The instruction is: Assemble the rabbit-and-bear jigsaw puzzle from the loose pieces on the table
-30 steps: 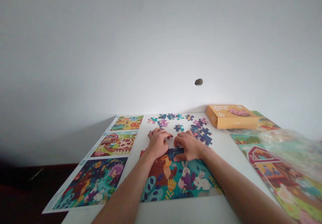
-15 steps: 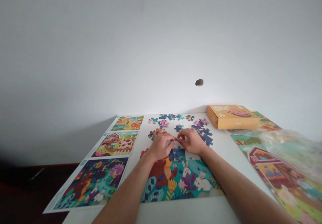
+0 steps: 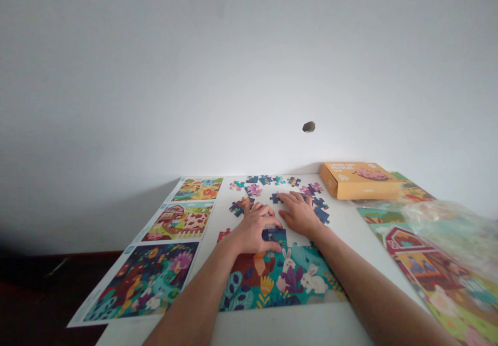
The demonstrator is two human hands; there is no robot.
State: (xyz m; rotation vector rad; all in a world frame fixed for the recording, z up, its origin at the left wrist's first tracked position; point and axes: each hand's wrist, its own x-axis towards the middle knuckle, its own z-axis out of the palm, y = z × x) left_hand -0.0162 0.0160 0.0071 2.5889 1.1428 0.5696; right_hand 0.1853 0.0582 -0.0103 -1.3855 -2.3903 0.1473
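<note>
A half-made puzzle (image 3: 278, 278) with rabbits and plants is laid flat on the near middle of the white table (image 3: 342, 221). The left hand (image 3: 254, 226) is pressed palm down on the puzzle's far edge — fingers spread, nothing gripped. The right hand (image 3: 298, 212) is laid flat just beyond it, fingers stretched out over loose pieces (image 3: 268, 182) scattered farther back — whether a piece is pinched under it cannot be told. Three picture cards (image 3: 177, 221) are lined up on the left. An orange box (image 3: 358, 180) is seen far right, with a barn picture (image 3: 428, 268) nearer on the right.
</note>
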